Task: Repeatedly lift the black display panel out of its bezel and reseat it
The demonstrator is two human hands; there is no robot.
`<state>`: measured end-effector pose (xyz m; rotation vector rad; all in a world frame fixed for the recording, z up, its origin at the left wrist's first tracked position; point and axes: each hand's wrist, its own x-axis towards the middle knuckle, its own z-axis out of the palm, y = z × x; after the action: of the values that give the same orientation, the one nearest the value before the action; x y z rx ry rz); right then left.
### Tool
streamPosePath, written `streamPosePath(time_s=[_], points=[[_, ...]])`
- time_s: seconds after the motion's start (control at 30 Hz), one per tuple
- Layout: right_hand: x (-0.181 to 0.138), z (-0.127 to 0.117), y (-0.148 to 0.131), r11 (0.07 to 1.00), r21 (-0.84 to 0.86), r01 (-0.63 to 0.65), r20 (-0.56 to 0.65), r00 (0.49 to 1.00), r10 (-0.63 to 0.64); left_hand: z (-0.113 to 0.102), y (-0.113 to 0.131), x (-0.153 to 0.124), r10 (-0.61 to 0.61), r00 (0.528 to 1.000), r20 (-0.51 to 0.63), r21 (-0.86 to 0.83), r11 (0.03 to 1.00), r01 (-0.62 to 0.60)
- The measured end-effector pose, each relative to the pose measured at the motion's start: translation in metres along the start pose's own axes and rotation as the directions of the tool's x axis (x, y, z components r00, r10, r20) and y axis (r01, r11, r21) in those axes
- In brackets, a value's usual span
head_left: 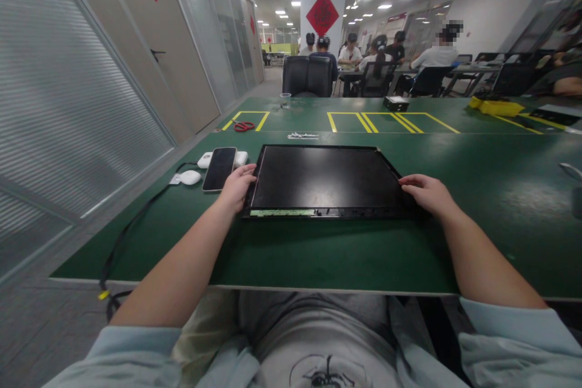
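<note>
A black flat display panel [325, 179] lies flat on the green table [318, 248] in front of me. Along its near edge runs a thin green circuit strip [282, 213]. My left hand [236, 187] grips the panel's left edge, fingers curled over the frame. My right hand [425, 193] rests on the panel's right near corner, fingers wrapped round the edge. Both forearms reach out from pale blue sleeves.
A smartphone [219, 168] lies on a white charger left of the panel, with a white puck [190, 177] and a black cable [131, 224] trailing off the table. Red scissors [244, 126], a clear cup [285, 100] and yellow cloth [495, 107] lie farther back. Several people sit beyond.
</note>
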<state>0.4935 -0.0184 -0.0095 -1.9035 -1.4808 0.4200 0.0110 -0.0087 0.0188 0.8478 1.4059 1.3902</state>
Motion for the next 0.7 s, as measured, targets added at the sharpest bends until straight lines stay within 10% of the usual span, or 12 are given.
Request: streamPosePath(time_s=[0.7], points=[[-0.001, -0.0005, -0.0015, 0.997, -0.08, 0.009, -0.007, 1.0, -0.01, 0.0049, 0.0072, -0.0083, -0.154, 0.987, 0.041, -0.112, 0.981, 0.157]])
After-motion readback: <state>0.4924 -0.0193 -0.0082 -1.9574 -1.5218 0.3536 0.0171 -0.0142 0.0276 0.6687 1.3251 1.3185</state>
